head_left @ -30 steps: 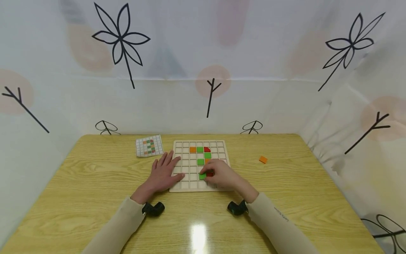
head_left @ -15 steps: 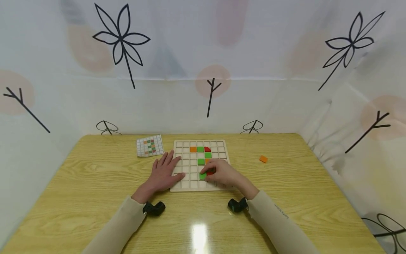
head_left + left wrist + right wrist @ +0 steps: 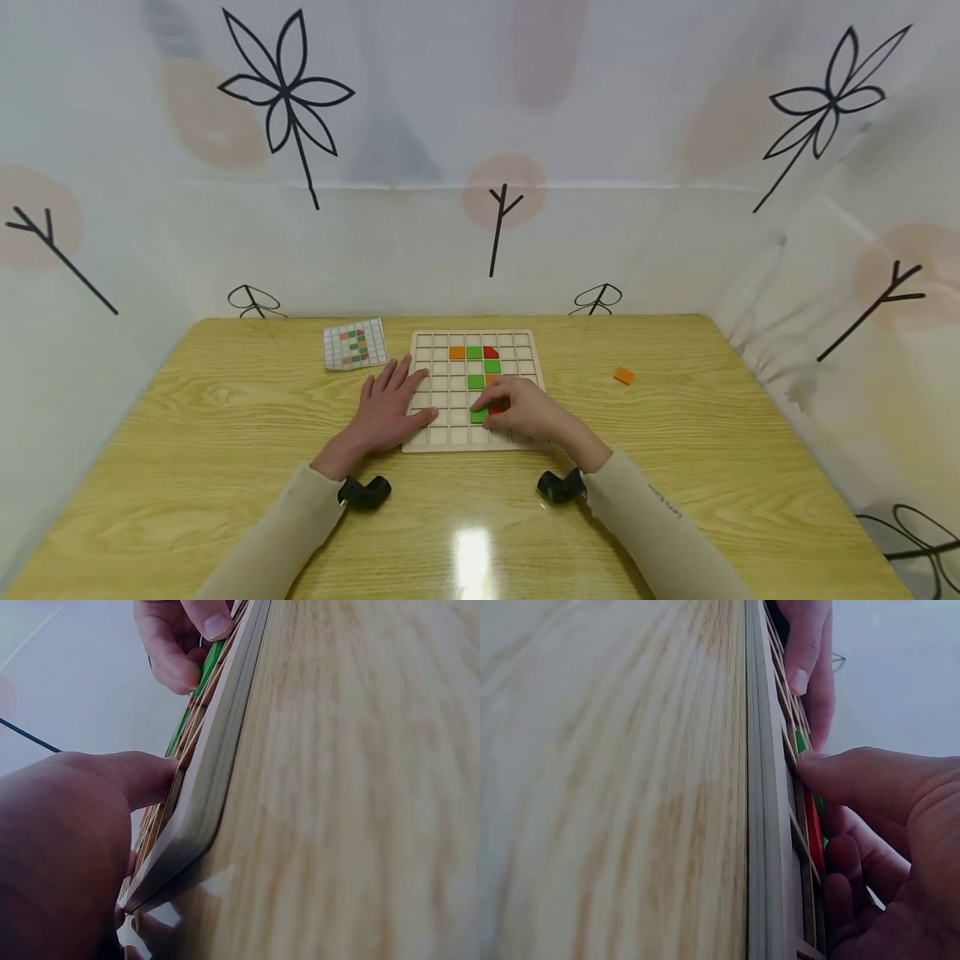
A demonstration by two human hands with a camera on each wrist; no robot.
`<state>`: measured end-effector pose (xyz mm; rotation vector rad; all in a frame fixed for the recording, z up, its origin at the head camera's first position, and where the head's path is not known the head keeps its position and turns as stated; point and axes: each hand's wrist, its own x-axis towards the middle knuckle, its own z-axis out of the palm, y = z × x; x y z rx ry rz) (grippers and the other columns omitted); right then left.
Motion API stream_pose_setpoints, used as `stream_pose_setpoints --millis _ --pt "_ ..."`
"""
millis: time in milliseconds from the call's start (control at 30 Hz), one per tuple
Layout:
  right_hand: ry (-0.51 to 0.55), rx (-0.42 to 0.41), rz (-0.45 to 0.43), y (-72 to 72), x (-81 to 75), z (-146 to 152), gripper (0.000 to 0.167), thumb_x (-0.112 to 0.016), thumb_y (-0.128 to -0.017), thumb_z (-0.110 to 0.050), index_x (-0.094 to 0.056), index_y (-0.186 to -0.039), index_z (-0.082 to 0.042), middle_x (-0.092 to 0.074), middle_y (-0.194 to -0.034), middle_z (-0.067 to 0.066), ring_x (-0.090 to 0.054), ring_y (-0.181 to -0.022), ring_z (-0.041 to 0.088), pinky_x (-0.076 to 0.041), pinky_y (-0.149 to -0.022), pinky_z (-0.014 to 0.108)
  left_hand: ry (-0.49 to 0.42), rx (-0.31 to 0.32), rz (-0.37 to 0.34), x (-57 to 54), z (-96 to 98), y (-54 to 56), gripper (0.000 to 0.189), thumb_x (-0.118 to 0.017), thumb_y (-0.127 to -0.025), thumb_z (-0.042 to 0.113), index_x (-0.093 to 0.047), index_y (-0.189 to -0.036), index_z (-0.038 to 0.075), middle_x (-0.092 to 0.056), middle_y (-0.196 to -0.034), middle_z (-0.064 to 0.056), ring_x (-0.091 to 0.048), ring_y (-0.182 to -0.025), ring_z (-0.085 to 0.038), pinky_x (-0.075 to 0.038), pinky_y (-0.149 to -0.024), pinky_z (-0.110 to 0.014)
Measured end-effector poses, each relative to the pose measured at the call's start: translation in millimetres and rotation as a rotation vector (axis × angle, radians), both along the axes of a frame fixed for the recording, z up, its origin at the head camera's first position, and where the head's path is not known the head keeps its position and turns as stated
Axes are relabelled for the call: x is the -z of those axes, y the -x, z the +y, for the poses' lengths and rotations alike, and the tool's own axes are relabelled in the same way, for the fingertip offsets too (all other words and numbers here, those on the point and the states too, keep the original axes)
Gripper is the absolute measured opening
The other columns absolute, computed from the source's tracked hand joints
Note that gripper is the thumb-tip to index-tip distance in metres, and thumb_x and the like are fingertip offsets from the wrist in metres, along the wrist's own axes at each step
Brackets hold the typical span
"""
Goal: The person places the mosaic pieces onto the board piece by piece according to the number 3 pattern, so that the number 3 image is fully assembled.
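A wooden grid board (image 3: pixel 441 435) lies on the table, its squares partly filled with coloured tiles. My left hand (image 3: pixel 386 410) rests with fingers spread on the board's left side, thumb on the frame's inner squares. With thumb and fingers my right hand (image 3: pixel 528 410) pinches a green square tile (image 3: pixel 477 417) in a lower row; in the left wrist view this green tile (image 3: pixel 211 663) slants up between the fingertips. Right beside it a red tile (image 3: pixel 814 832) sits under the hand. Farther up are an orange tile (image 3: pixel 457 353), several green ones and a red rounded tile (image 3: pixel 491 352).
Behind my left hand lies a printed pattern card (image 3: pixel 354 344) with a coloured grid. A loose orange square tile (image 3: pixel 624 376) is on the table (image 3: pixel 675 467) to the right of the board. A white patterned cloth (image 3: pixel 420 250) hangs behind the table.
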<state>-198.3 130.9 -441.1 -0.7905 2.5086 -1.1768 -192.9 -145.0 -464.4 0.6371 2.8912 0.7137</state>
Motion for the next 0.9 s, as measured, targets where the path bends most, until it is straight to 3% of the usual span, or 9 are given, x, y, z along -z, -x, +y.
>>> stream_pose_setpoints --millis 433,900 --pt "-0.014 -0.006 -0.006 1.2 0.9 0.3 0.018 -0.078 -0.086 -0.007 -0.080 -0.103 -0.015 -0.064 -0.107 -0.006 -0.056 -0.100 0.016 -0.046 -0.089 0.034 -0.013 0.002 0.002 -2.1 0.0 -1.1 0.071 -0.056 -0.099 0.048 -0.033 -0.157 0.014 -0.007 -0.166 -0.015 0.000 -0.151 -0.038 -0.002 -0.113 -0.066" --pt "-0.033 -0.008 -0.002 0.9 1.1 -0.2 0.021 -0.078 -0.087 -0.009 -0.079 -0.107 -0.017 -0.063 -0.107 -0.005 -0.054 -0.098 0.016 -0.044 -0.088 0.036 -0.010 0.003 0.006 -3.5 0.3 -1.5 0.070 -0.056 -0.099 0.047 -0.034 -0.157 0.013 -0.008 -0.166 -0.016 -0.001 -0.151 -0.039 -0.003 -0.112 -0.067"
